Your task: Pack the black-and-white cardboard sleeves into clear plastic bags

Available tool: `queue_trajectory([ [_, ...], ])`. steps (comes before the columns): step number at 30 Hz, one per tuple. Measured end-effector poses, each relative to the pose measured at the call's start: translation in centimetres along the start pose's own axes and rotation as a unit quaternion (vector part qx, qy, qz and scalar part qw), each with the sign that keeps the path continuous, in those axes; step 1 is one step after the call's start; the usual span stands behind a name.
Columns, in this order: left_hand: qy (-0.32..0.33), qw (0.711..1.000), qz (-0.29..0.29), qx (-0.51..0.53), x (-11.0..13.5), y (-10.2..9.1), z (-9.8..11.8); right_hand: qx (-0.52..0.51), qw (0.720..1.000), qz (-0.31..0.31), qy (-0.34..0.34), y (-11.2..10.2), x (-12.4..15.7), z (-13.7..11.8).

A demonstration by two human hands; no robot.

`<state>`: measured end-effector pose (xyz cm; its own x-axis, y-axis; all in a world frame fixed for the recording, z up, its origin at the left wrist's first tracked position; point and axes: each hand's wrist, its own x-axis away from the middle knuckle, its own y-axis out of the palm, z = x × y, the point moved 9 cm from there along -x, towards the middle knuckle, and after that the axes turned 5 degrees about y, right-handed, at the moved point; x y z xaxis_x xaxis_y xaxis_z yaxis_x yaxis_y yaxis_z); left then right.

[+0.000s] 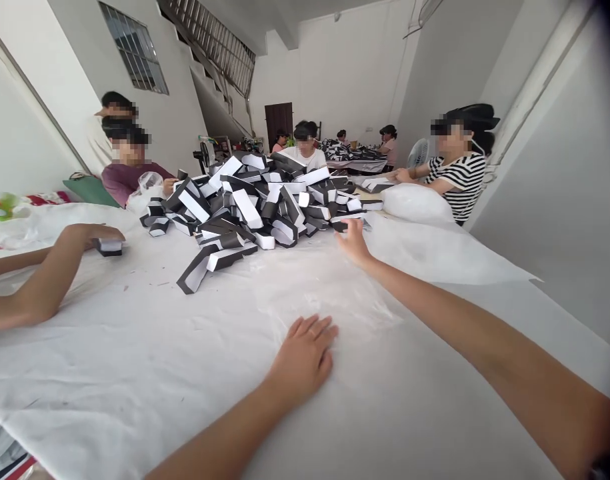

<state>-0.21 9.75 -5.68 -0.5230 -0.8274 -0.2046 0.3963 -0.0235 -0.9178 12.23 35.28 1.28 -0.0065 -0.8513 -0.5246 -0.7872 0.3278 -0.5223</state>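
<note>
Can't tell qty done; prob. lots left in blk/wht pile [247, 208]. Flat, empty L hand [305, 357]; half-curled R hand [355, 244], hold unclear.

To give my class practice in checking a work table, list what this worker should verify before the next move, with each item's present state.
1. Left hand free: ok, palm down on the white table covering, no piece visible in it.
2. Right hand at the pile of black-and-white folded pieces: ok, by its near right edge.
3. Right hand gripping a piece: cannot tell.
4. Co-worker's hand apart from both: ok, at far left.
5. Covering smooth: not ok, wrinkled.
</note>
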Motion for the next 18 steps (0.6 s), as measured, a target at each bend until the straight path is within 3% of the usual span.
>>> queue_trajectory([
  [2,0.004,1.000,-0.006,0.008,0.1,0.2,-0.2,0.046,0.998,0.013,0.050,2.0,-4.0,1.0],
  [6,0.008,0.999,-0.015,0.037,0.4,0.3,-0.3,0.135,0.986,-0.058,-0.079,6.8,-9.1,-0.8],
  [8,0.013,0.998,-0.026,0.051,0.6,0.4,-0.2,0.122,0.986,-0.085,-0.080,8.6,-10.2,-0.6],
  [13,0.016,0.997,-0.030,0.070,0.8,0.5,-0.2,0.054,0.994,-0.098,0.002,12.2,-10.6,-0.3],
  [18,0.025,0.997,-0.026,0.067,1.0,0.2,-0.1,-0.023,0.986,-0.160,0.044,15.2,-7.6,-3.6],
])
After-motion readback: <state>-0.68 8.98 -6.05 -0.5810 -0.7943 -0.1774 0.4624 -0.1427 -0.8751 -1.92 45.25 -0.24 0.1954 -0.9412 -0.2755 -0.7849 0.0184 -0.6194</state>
